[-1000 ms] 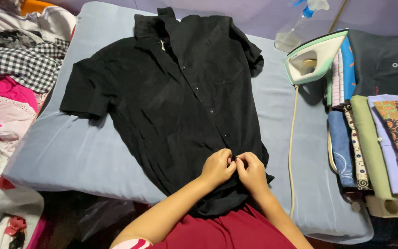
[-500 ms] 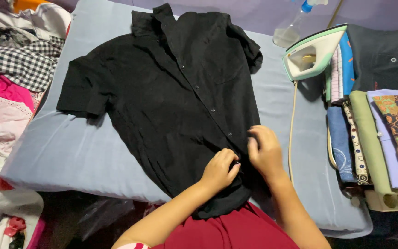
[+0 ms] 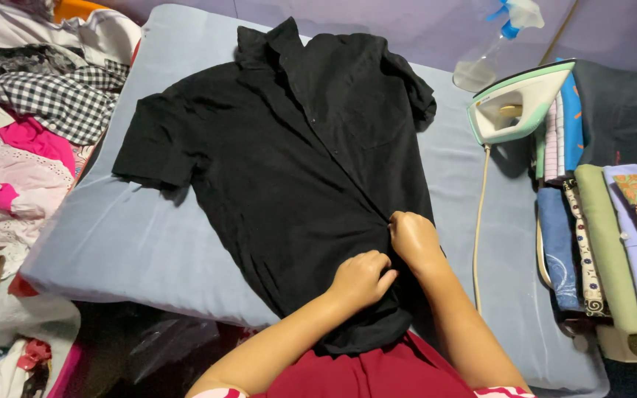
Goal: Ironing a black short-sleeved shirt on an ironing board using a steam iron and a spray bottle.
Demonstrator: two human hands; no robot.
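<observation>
A black short-sleeved button shirt (image 3: 296, 155) lies spread flat, front up, on a grey-blue padded ironing mat (image 3: 119, 243). My left hand (image 3: 361, 278) rests curled on the shirt's lower front, pinching the fabric near the placket. My right hand (image 3: 413, 239) sits just beyond it, fingers closed on the placket edge a little higher up. Both hands touch the cloth close together near the hem. My forearms come in from the bottom over a dark red garment (image 3: 377, 372).
A white-and-green iron (image 3: 519, 105) stands upright at the mat's right edge, its cord (image 3: 478, 221) trailing down. A spray bottle (image 3: 497, 44) is behind it. Folded clothes (image 3: 606, 243) are stacked at the right; a loose laundry pile (image 3: 31, 140) lies at the left.
My right hand moved up the placket, away from my left hand, then closed on the fabric again. The view shifted slightly; the shirt stayed in place.
</observation>
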